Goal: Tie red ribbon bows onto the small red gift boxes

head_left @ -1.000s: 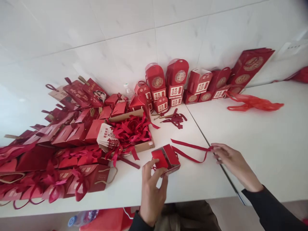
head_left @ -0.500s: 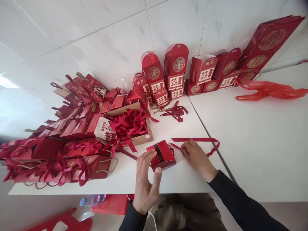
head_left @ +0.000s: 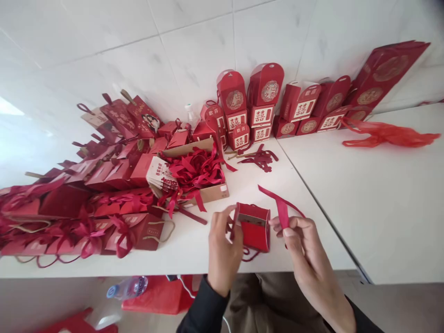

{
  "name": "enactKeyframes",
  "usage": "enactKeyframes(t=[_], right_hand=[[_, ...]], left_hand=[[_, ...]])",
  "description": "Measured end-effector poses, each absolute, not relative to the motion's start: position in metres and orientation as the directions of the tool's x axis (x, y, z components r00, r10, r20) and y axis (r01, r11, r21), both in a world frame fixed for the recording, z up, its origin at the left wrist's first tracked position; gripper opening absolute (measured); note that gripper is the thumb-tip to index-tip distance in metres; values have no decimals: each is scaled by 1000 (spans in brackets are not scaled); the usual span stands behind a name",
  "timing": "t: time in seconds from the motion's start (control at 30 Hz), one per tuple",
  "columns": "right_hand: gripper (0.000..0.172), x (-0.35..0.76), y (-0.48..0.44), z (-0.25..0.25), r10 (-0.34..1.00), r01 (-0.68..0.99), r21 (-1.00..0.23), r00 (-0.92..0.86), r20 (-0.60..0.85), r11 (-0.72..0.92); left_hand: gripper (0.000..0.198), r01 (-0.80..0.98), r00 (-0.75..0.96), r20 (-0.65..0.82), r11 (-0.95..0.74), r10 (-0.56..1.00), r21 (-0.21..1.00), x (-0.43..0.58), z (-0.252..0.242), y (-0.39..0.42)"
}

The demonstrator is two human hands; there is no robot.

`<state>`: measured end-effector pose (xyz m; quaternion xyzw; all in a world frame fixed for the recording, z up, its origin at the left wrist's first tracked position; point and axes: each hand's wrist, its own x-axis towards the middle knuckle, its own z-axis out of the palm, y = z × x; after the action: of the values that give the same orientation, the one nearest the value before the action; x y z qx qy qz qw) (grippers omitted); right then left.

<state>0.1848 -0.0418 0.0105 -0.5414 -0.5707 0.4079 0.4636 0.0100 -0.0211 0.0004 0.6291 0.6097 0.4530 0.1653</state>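
Observation:
A small red gift box [head_left: 255, 237] lies near the table's front edge, tilted or turned so that a red panel and a dark slot along its top side face me. My left hand [head_left: 224, 247] grips the box's left end between thumb and fingers. Beside the box's right end, my right hand [head_left: 308, 249] pinches a red ribbon [head_left: 283, 215] between thumb and fingers. One end of that ribbon stretches up and left over the table, and part of it passes behind the hand. A thin dark red cord [head_left: 250, 257] loops out below the box.
A cardboard box [head_left: 208, 196] full of red ribbons stands left of centre, with white printed cards [head_left: 161, 173] at its side. Many finished red gift boxes [head_left: 114, 173] crowd the left. More stacked boxes [head_left: 262, 116] line the wall. A red plastic bag [head_left: 385, 135] lies right.
The gift box has been turned, and my left hand has closed on it. My right hand has lifted the ribbon off the table and turned palm inward. The view has shifted slightly.

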Motion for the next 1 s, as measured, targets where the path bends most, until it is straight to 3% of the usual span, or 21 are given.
enactKeyframes(t=[0.2, 0.47, 0.63, 0.83, 1.0], right_hand=[[28, 179, -27, 16, 989, 384, -913, -99, 107, 138], [41, 203, -16, 15, 999, 220, -975, -18, -39, -34], [38, 216, -15, 20, 989, 109, -985, -49, -140, -134], [46, 232, -26, 17, 975, 173, -965, -66, -210, -196], [43, 231, -25, 23, 955, 160, -958, -139, -262, -239]], left_hand=[[36, 667, -44, 354, -236, 934, 707, 23, 5, -43], [46, 748, -10, 464, -302, 886, 591, 26, 11, -51], [37, 780, 101, 493, -376, 864, 500, 34, 13, -48], [28, 756, 170, 414, -388, 894, 527, 37, 13, -37], [36, 722, 144, 390, -366, 909, 587, 35, 15, -34]])
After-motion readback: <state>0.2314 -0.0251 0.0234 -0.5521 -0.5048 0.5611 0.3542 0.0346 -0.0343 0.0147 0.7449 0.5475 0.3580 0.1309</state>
